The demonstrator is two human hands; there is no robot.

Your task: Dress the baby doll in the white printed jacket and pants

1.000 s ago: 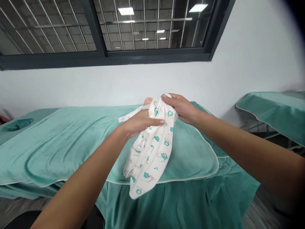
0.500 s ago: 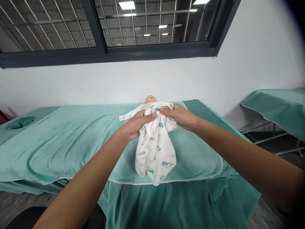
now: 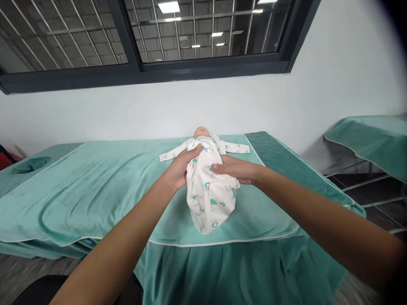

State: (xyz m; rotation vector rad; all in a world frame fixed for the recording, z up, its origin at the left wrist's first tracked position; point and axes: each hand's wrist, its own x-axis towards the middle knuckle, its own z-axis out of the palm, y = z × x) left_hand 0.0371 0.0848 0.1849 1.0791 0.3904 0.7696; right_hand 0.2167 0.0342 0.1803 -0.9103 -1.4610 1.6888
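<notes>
A baby doll [image 3: 201, 131] lies on its back on the bed, head toward the wall. It wears a white top with a teal print, its left sleeve [image 3: 173, 153] and right sleeve [image 3: 237, 148] spread outward. Over its lower body hangs white printed baby clothing [image 3: 206, 199]; whether this joins the top I cannot tell. My left hand [image 3: 184, 165] grips the cloth's left side, thumb on top. On the right side, my right hand [image 3: 237, 168] is closed around the cloth, slightly nearer to me. The doll's legs are hidden.
A teal velvet cover [image 3: 111, 182] with white piping spreads over the bed, with a face hole [image 3: 32, 165] at the far left. Behind stands a white wall [image 3: 143, 110] under a dark-framed window [image 3: 203, 70]. Another teal-covered bed [image 3: 372, 140] on a metal frame is at right.
My right hand has come down and toward me along the clothing, uncovering the doll's right-side sleeve. The bunched cloth has loosened and its lower end has risen slightly. My left hand has barely moved.
</notes>
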